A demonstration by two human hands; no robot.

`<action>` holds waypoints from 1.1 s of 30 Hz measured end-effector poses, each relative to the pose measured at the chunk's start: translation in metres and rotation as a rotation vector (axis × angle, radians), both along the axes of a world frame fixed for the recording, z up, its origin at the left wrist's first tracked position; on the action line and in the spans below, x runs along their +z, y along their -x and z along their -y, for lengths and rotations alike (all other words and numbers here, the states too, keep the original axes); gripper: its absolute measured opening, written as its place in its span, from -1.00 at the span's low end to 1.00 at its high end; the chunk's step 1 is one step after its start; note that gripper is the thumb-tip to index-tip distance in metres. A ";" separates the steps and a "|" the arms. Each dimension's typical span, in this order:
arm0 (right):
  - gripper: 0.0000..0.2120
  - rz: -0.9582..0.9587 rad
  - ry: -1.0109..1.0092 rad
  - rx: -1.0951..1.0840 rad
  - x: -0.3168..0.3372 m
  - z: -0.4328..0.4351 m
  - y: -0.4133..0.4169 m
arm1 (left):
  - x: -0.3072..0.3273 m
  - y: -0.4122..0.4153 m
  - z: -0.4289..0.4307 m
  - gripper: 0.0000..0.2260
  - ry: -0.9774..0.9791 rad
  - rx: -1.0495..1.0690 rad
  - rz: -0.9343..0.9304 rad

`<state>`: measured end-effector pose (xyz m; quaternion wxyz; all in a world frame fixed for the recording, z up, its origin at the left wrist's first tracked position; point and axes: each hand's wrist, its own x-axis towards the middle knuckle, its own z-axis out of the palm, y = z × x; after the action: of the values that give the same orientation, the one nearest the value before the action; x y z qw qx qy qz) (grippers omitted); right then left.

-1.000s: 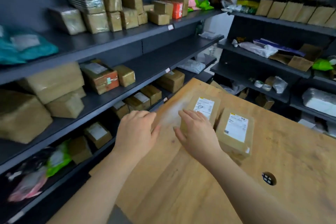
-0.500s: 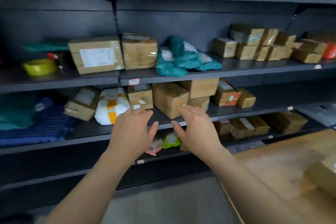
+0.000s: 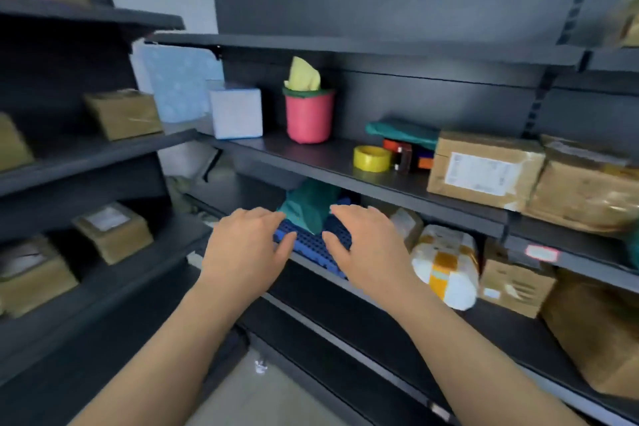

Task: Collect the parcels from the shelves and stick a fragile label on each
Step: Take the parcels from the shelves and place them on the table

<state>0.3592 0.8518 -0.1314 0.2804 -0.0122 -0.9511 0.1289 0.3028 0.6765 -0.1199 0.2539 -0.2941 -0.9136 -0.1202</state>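
Both hands are raised in front of dark metal shelving, palms down and fingers spread, holding nothing. The left hand point(image 3: 243, 252) and the right hand point(image 3: 371, 249) sit side by side with a small gap between them, in front of the edge of the middle shelf point(image 3: 449, 218). Between and just past the fingertips lies a blue ribbed mat point(image 3: 311, 244) with a teal bag point(image 3: 307, 206) resting on it; whether either hand touches the mat is hard to tell, as the picture is blurred.

The parcels are on the shelves. To the right of the right hand, on the same shelf as the mat, lies a white wrapped parcel point(image 3: 446, 264) with orange and yellow patches, and beside it a small brown box point(image 3: 515, 283). On the shelf above, a taped brown parcel point(image 3: 484, 169) with a white printed label stands next to a larger brown parcel point(image 3: 587, 190) wrapped in glossy tape.

That upper shelf also carries a roll of yellow tape point(image 3: 371, 158), a pink cup point(image 3: 308, 116) (a yellow cloth pokes out of its top) and a white cube-shaped box point(image 3: 236, 113).

On the left-hand shelving unit, 3 more brown boxes show: 1 higher up point(image 3: 122, 113), 1 with a white label lower down point(image 3: 112, 231), and 1 at the frame's left edge point(image 3: 31, 276).
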 end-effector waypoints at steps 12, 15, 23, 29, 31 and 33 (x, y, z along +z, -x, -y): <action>-0.64 0.008 -0.001 0.431 0.027 0.081 0.199 | 0.021 0.115 0.098 -0.70 -0.091 0.487 -0.029; -0.63 0.014 0.012 0.492 0.029 0.103 0.245 | 0.028 0.151 0.122 -0.67 -0.051 0.587 0.002; -0.63 0.001 0.016 0.515 0.047 0.159 0.368 | 0.045 0.268 0.177 -0.66 -0.071 0.622 -0.013; -0.57 0.007 0.029 0.473 0.066 0.185 0.457 | 0.056 0.360 0.214 -0.63 -0.065 0.596 0.047; -0.56 0.016 0.020 0.456 0.070 0.189 0.484 | 0.058 0.389 0.223 -0.58 -0.075 0.611 0.094; -0.53 0.038 0.025 0.446 0.073 0.191 0.510 | 0.061 0.415 0.229 -0.50 -0.084 0.623 0.151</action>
<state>-0.1510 0.6608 -0.0583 0.2266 0.1924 -0.9338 0.1992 -0.1124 0.4477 -0.0584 0.2220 0.0203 -0.9701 -0.0958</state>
